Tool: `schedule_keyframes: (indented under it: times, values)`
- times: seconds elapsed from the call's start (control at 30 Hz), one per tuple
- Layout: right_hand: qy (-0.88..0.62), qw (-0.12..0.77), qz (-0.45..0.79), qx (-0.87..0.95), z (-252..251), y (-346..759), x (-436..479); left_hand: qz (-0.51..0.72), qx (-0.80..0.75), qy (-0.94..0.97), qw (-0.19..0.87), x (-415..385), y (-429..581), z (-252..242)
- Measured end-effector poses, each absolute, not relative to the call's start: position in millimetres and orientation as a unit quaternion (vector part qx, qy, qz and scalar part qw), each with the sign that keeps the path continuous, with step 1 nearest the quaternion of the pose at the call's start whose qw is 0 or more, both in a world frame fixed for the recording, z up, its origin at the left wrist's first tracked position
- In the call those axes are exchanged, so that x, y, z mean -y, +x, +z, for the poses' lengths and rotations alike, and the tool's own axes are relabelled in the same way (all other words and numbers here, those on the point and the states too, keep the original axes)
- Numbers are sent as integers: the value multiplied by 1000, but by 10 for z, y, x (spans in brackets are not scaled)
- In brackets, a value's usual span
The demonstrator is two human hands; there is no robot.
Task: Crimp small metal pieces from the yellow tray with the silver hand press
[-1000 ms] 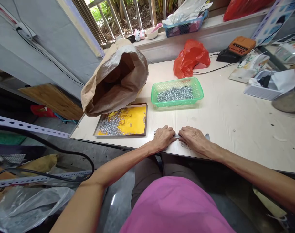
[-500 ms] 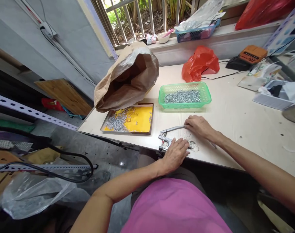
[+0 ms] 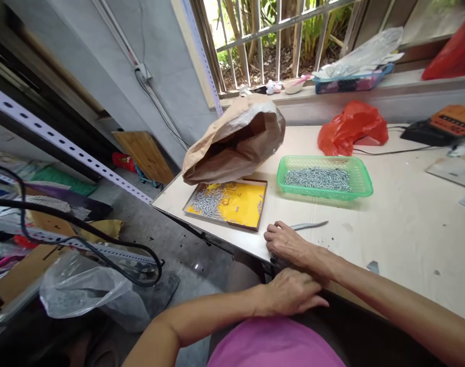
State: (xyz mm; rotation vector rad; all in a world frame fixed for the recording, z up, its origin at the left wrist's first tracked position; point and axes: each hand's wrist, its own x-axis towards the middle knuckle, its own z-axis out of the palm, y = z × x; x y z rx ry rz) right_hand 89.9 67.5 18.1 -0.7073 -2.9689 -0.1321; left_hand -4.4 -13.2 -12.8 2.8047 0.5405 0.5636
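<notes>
Centrally in the head view, the right hand (image 3: 289, 244) lies palm down at the near edge of the table (image 3: 392, 234), its fingers curled over the near end of a metal hand tool (image 3: 311, 225). Only one slim grey handle of that tool shows, running out to the right from under the fingers and lying flat on the tabletop. Whether the fingers clasp the tool or merely rest on it cannot be told. The left hand (image 3: 293, 293) sits lower, just below the table edge and just beside the right wrist, with its palm down, fingers spread flat and nothing in it.

Beyond the hands, near the table's left corner, is a shallow tray (image 3: 251, 227) with a yellow lining, and a heap of small metal pins (image 3: 209, 201) fills its left part. A brown paper sack (image 3: 236, 142) lies on its side behind the tray, its open mouth overhanging the tray's far edge. To the right of the tray, and apart from it, stands a green mesh basket (image 3: 364, 181) with a layer of the same pins. Farther back lie a red plastic bag (image 3: 352, 127) and an orange device (image 3: 452, 118).
</notes>
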Motion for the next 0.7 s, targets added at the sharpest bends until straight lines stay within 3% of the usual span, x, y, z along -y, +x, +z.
schedule_keyframes:
  times: [0.1,0.27,0.33,0.47,0.57,0.7]
  values:
    - [-248,127,-59,959,121,923,-755,261,-157,951,58,70,-347,92]
    - [-370,315,-108,868,587,1310,-1049,269,-539,798,7,-624,-1045,449]
    - [-453,328,-164,813,828,1573,-1238,219,-628,746,15,-964,-1243,499]
    - [-598,234,-220,734,1059,1990,-1475,163,-685,703,100,-1406,-1375,458]
    - [-589,254,-138,755,1017,1962,-1426,169,-690,686,154,-1532,-1376,393]
    - [-513,324,84,791,847,1429,-1285,192,-675,676,224,-1537,-1391,380]
